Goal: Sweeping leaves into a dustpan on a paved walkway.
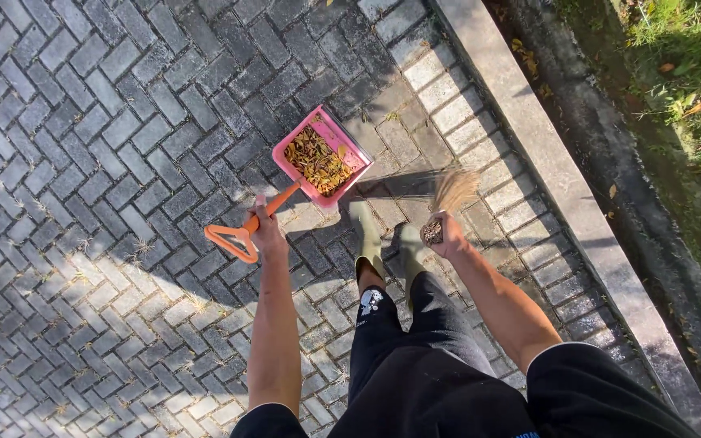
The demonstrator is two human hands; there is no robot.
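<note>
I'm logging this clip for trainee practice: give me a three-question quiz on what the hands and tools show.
1. True or false: the pink dustpan is empty.
2. What does the right hand grip? A) hose B) straw broom C) bucket
3. Fill in: the left hand holds the dustpan's orange ____.

Key: 1 false, it holds dry brown leaves; 2 B; 3 handle.
</note>
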